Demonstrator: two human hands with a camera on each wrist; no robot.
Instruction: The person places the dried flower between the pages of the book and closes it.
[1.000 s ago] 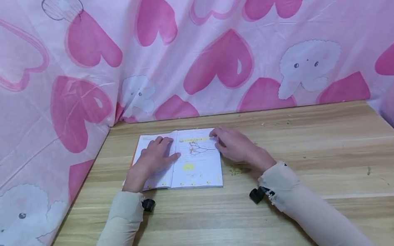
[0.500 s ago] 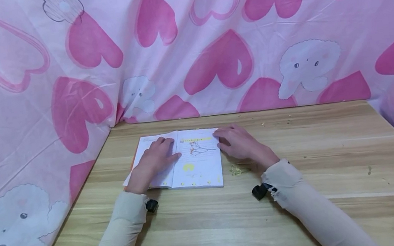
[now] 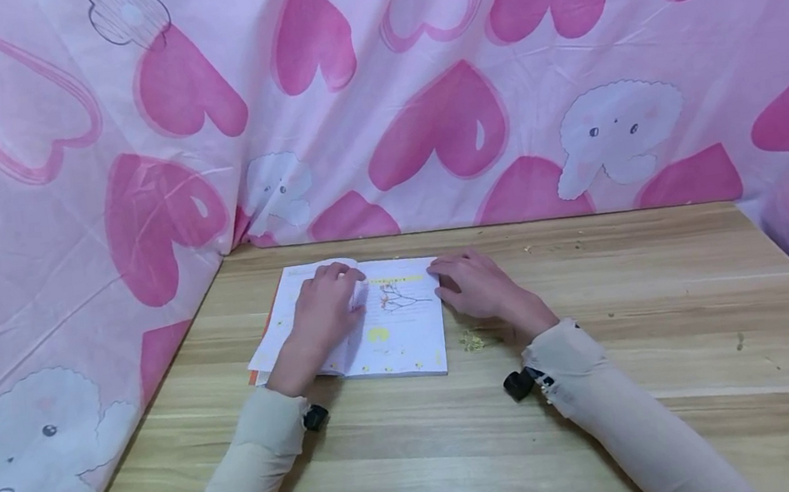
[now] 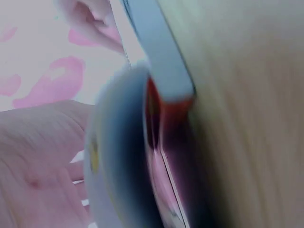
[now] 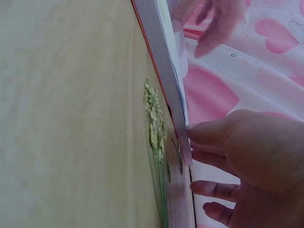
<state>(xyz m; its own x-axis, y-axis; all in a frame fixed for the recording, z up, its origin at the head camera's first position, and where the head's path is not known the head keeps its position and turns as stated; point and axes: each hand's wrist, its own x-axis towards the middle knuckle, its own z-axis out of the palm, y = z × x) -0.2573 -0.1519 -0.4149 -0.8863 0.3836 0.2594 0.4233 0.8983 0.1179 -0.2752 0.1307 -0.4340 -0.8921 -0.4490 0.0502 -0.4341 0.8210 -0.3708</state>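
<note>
An open book (image 3: 410, 353) lies on the wooden table, its left-hand pages bowed upward. On its right page is a thin branching dried flower sprig (image 3: 402, 302). My left hand (image 3: 326, 306) lies over the left page beside the spine, fingers extended. In the left wrist view its palm (image 4: 42, 156) faces a curved page (image 4: 114, 142). At the book's right edge, my right hand (image 3: 475, 281) touches the page border with its fingertips. The right wrist view shows the thumb (image 5: 206, 132) against that edge, the other fingers loosely spread.
A bunch of small yellow-green dried flowers (image 3: 472, 342) lies on the table just right of the book. Small bits are scattered farther right. A pink heart-patterned cloth (image 3: 420, 108) hangs behind the table and along its left side.
My left hand has moved right toward the spine, and the left page has risen and bowed under it. My right hand has shifted slightly right, to the book's edge.
</note>
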